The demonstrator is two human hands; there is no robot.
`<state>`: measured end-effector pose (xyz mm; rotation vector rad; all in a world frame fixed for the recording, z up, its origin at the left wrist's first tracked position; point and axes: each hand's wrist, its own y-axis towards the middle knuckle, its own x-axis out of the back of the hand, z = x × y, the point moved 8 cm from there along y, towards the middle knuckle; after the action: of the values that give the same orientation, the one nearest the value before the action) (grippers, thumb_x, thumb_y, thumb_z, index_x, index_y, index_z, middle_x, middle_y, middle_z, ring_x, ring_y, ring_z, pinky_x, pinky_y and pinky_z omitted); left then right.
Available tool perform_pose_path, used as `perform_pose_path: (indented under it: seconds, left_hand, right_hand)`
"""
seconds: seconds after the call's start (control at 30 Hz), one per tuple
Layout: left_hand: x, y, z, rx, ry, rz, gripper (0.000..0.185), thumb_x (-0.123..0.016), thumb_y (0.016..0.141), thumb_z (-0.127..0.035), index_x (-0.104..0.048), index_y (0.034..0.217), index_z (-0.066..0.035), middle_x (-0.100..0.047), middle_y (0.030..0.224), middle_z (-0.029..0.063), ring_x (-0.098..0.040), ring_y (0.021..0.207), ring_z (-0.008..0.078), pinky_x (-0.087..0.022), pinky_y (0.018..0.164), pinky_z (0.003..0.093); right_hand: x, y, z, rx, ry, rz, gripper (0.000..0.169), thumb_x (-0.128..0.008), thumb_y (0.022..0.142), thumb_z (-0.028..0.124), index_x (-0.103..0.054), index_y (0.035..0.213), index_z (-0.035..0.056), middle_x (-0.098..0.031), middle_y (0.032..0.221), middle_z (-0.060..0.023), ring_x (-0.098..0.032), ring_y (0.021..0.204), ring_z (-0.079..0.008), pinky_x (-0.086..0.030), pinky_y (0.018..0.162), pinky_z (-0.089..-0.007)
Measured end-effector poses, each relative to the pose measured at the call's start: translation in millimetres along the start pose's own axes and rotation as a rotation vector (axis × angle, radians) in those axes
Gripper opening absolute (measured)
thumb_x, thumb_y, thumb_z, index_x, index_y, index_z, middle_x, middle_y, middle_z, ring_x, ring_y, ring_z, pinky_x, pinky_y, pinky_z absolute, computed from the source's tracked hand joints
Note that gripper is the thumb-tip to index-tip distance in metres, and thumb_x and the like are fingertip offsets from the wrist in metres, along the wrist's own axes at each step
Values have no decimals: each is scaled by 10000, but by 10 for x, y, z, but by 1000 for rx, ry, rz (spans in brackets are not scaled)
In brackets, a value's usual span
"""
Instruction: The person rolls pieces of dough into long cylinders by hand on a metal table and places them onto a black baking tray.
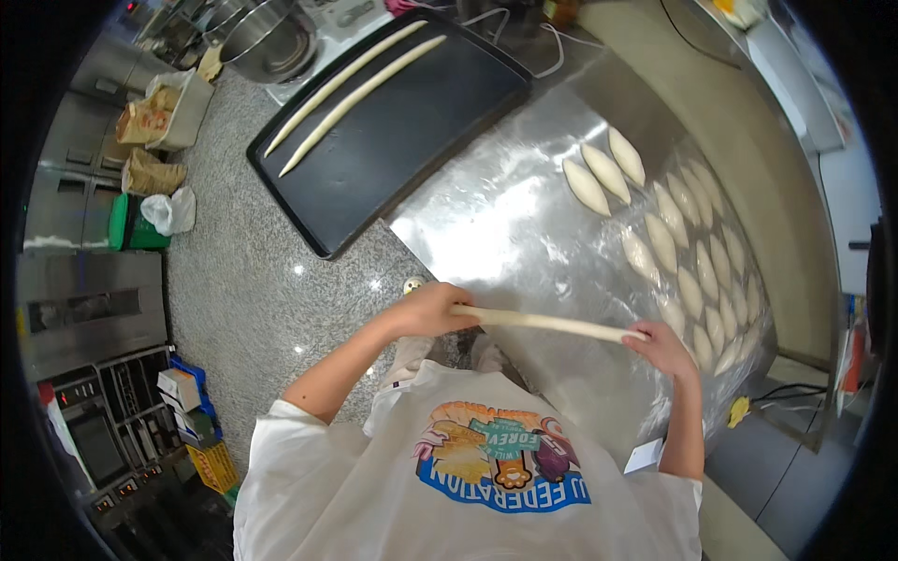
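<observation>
A long rope of pale dough (551, 322) stretches between my hands above the near edge of a steel worktable (484, 231). My left hand (442, 310) grips one end and my right hand (657, 346) pinches the other. Two long dough ropes (361, 95) lie side by side on a black baking tray (407, 161) beyond my left hand. Spindle-shaped dough pieces (586, 186) rest on the table. Several more (691, 291) lie in rows at the right, at least partly beneath clear plastic film (635, 242), close to my right hand.
A steel mixing bowl (270, 42) stands past the tray at the upper left. On the speckled floor at the left are a white bin (184, 112) with paper bags and a green bin (130, 221). Ovens (98, 435) line the lower left. A white card (643, 456) lies near my right forearm.
</observation>
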<state>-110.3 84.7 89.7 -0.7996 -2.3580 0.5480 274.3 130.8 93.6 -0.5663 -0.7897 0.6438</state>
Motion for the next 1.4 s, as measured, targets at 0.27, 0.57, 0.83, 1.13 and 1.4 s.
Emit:
perform_pose_path:
  seconds: [0.27, 0.57, 0.83, 1.13, 1.4]
  left_hand:
    - [1275, -560, 897, 112, -257, -296, 216, -705, 925, -213, -739, 1029, -26, -660, 754, 57, -591, 680, 120, -471, 612, 297]
    - [2336, -539, 1662, 108, -344, -625, 262, -726, 881, -226, -731, 1017, -3, -710, 803, 152, -683, 740, 257, -518, 710, 371]
    - [2746, -175, 1968, 191, -401, -693, 279, -701, 897, -235, -707, 1049, -1, -691, 803, 167, -677, 738, 271, -514, 715, 367]
    - [2904, 41, 2265, 331, -427, -778, 302, -688, 908, -242, -698, 1103, -11, -696, 831, 170, -682, 748, 286, -517, 718, 375]
    - [3069, -134, 2195, 347, -380, -776, 263, -697, 912, -195, -697, 1102, -13, -694, 842, 174, -680, 750, 270, -511, 707, 361]
  right_hand:
    - [152, 1498, 2153, 168, -178, 68, 230, -719, 914, 235, -708, 964, 11, -610, 771, -2, -525, 737, -102, -443, 675, -292]
    - [343, 2783, 4009, 287, -323, 89, 203, -681, 947, 236, -706, 986, 38, -585, 778, 25, -505, 751, -76, -425, 680, -256]
    - [521, 3944, 4590, 434, -531, 38, 215, -711, 903, 204, -726, 1027, 29, -694, 837, -90, -640, 804, -180, -491, 750, -336]
    - [415, 4810, 4616, 642, -654, 57, 227, -707, 900, 210, -721, 1076, 68, -656, 999, -159, -646, 982, -325, -496, 862, -381]
    - [457, 4931, 4692, 655, -500, 176, 193, -714, 906, 173, -710, 1056, 53, -617, 984, -81, -608, 956, -231, -475, 866, -339]
